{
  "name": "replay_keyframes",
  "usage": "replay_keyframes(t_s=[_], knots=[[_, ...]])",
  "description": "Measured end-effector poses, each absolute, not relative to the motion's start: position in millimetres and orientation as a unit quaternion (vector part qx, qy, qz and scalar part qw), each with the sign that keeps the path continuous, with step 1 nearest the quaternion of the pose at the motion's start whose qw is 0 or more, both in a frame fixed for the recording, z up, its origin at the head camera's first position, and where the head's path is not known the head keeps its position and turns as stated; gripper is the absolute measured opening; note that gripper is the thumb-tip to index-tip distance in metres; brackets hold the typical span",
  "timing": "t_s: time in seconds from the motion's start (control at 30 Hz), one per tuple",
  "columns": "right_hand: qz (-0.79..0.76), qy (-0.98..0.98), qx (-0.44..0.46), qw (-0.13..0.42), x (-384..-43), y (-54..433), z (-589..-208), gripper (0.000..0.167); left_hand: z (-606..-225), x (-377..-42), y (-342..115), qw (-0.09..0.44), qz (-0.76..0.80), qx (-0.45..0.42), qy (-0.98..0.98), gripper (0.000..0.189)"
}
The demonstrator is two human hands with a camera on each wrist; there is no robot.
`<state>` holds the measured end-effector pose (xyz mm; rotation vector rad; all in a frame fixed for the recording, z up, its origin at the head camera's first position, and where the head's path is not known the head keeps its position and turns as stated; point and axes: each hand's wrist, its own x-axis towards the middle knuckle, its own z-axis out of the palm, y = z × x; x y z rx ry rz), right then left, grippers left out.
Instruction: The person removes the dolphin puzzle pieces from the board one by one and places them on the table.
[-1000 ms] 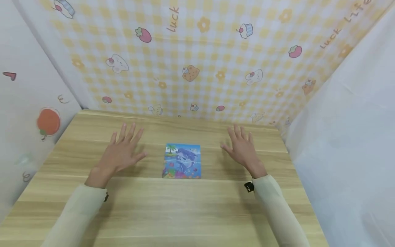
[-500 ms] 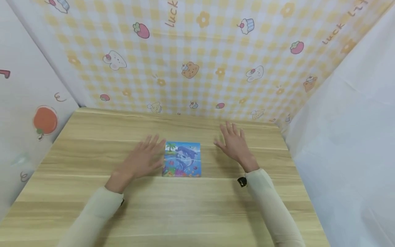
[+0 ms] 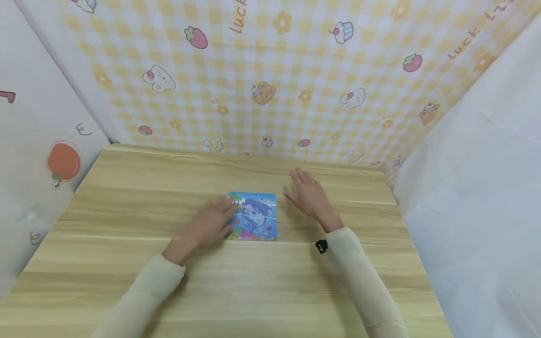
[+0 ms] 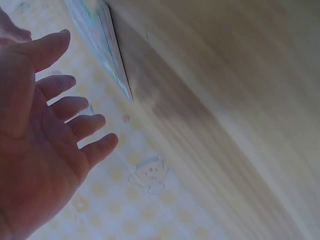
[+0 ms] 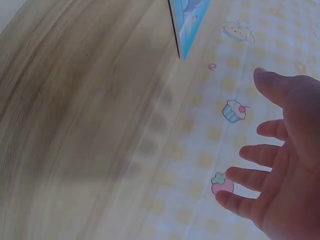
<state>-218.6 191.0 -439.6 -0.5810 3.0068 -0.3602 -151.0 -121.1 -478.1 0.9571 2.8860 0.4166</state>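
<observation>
A square picture with dolphins, a palm and coral (image 3: 255, 218) lies flat on the wooden table; the wrist views show it as a thin slab with a layered edge. My left hand (image 3: 207, 223) hovers over its left side, fingertips covering part of that edge in the head view. In the left wrist view that hand (image 4: 45, 130) has spread, slightly bent fingers, apart from the slab and holding nothing. To the right of the picture, my right hand (image 3: 310, 197) is held above the table. Its fingers are loosely extended in the right wrist view (image 5: 280, 160), with nothing in them.
The wooden table (image 3: 236, 291) meets a yellow checked cloth wall (image 3: 236, 80) at the back. White sheets hang at the left (image 3: 34, 202) and at the right (image 3: 477, 197). Both sleeves are pale, with a black strap at the right wrist.
My left hand has moved right, from bare table to over the picture's left edge. My right hand has come left, closer to the picture. The picture stays in place; the head view has shifted slightly.
</observation>
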Motion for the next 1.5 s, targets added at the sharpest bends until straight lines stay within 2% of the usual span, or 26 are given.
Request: replay_keyframes(t_s=[0.23,0.6,0.9,1.07,1.23,1.5], knots=[[-0.145,0.967,-0.204,0.045,-225,172,-450,0.066,-481,-146,-101,0.075,0.141,0.320,0.934,0.062],[-0.179,0.950,-0.240,0.089,-235,139,-463,0.053,-485,-145,-83,0.094,0.103,0.303,0.943,0.059],[-0.235,0.920,-0.288,0.127,-251,108,-479,0.038,-485,-148,-68,0.089,0.031,0.319,0.943,0.055],[-0.236,0.912,-0.301,0.150,-254,95,-483,0.035,-480,-151,-60,0.127,0.016,0.307,0.943,0.053],[-0.211,0.920,-0.296,0.148,-252,95,-482,0.032,-476,-153,-52,0.153,0.022,0.304,0.940,0.053],[-0.184,0.928,-0.292,0.138,-244,87,-479,0.032,-479,-153,-55,0.142,0.024,0.314,0.938,0.054]])
